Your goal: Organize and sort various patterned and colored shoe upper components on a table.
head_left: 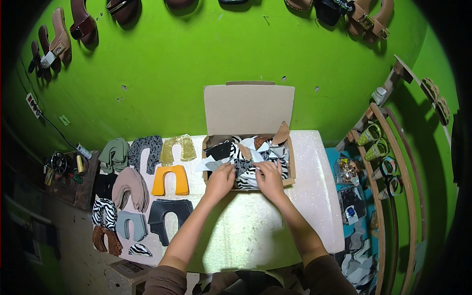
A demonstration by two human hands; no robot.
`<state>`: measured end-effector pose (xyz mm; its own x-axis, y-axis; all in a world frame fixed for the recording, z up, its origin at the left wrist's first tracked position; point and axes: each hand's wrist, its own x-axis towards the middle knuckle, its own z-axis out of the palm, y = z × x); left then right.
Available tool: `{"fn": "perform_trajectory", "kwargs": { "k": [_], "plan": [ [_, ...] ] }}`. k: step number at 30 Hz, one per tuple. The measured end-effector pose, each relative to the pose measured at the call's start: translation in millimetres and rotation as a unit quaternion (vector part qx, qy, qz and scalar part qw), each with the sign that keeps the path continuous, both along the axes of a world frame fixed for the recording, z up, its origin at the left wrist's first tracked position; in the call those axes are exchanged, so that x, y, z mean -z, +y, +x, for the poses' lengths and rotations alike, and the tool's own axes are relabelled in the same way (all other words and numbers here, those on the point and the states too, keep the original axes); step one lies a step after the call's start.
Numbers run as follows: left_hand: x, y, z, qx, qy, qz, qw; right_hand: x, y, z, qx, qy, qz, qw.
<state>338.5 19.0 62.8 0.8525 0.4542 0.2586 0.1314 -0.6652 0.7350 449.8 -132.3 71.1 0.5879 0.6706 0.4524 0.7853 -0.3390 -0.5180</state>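
Note:
An open cardboard box [249, 87] stands on the table, filled with loose cut pieces of shoe-upper material: zebra-striped, black, grey, tan and brown. Inside it, a black-and-grey patterned material piece [241, 167] lies between my hands. My left hand [221, 179] has its fingers curled in at the left edge of that piece. My right hand [269, 176] reaches in from the other side, fingers bent at the piece's right edge. The fingertips are partly hidden among the scraps. A zebra-striped piece [246, 183] shows below, between my wrists.
Stacks of U-shaped uppers lie on the left, among them an orange stack [170, 180], a beige stack [131, 190] and a dark stack [170, 219]. The box lid leans up near the green wall [167, 88]. On the right stands a wooden rack [393, 196] with sandals.

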Motion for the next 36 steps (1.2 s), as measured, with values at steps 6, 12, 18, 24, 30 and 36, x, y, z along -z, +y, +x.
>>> {"fn": "perform_trajectory", "kwargs": {
  "k": [6, 12, 18, 24, 30, 36],
  "plan": [
    [3.6, 30.4, 35.9, -0.056, 0.121, 0.053, 0.99, 8.0, 8.2, 78.3, 0.056, 0.032, -0.068, 0.996],
    [13.0, 67.3, 63.0, -0.062, 0.258, 0.109, 0.958, 22.0, 32.7, 97.4, 0.091, 0.096, -0.202, 0.97],
    [30.7, 56.1, 76.4, -0.088, 0.263, 0.256, 0.926, 12.9, 46.6, 101.2, 0.023, 0.205, -0.156, 0.966],
    [37.2, 62.1, 84.3, -0.066, 0.295, 0.208, 0.93, 17.0, 50.8, 75.9, -0.02, 0.162, -0.257, 0.953],
    [41.7, 55.5, 58.2, -0.039, 0.306, 0.155, 0.939, 30.6, 36.1, 56.5, -0.037, 0.095, -0.18, 0.978],
    [15.8, 43.0, 49.1, -0.118, 0.255, 0.11, 0.953, 17.8, 29.9, 53.9, 0.001, 0.206, -0.09, 0.974]
  ]
}}
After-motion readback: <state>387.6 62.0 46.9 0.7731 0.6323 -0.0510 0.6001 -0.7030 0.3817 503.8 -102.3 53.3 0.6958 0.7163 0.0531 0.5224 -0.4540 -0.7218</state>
